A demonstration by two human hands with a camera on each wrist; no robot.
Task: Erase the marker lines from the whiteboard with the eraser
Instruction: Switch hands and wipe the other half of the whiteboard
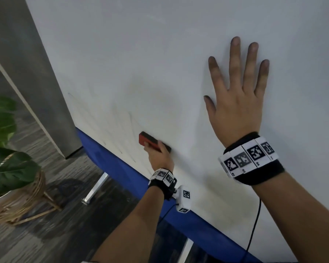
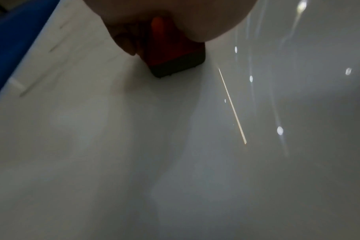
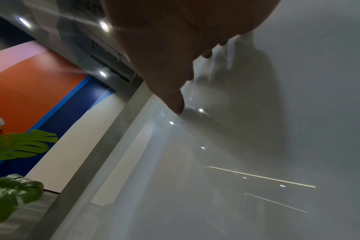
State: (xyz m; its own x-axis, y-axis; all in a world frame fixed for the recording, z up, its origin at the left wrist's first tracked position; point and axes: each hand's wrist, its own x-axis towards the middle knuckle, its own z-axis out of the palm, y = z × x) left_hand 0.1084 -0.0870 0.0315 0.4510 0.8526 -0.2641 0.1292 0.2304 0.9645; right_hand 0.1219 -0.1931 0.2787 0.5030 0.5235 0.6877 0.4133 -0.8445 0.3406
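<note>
Head view shows the right hand (image 1: 237, 103) nearest, laid flat on the whiteboard (image 1: 160, 54) with its fingers (image 1: 234, 59) straight and spread wide, holding nothing; a black band with square black-and-white markers (image 1: 250, 158) wraps its wrist. Right wrist view shows the same hand (image 3: 175, 48) from beneath, its fingertips (image 3: 178, 104) touching the glossy board (image 3: 257, 129), which mirrors ceiling lights. Lower and farther along the board, the left hand (image 1: 159, 155) grips the eraser (image 1: 150, 140), its fingers curled round the red body, and the dark pad lies against the white surface close to the board's blue lower edge (image 1: 122, 168). Left wrist view shows the eraser (image 2: 175, 53) red above and dark below, with its pad flat on the board (image 2: 134, 146) and fingers (image 2: 125, 43) wrapped along its side. Faint marker lines (image 1: 129, 120) run just beyond and beside the eraser, toward the board's lower left corner; they look thin and smeared. Short dark strokes (image 2: 55, 47) also show near the blue edge (image 2: 14, 40). Beyond the board stand a grey pillar (image 1: 36, 73) and a leafy plant (image 1: 6, 139) in a woven basket (image 1: 27, 196) on the floor (image 1: 65, 234).
</note>
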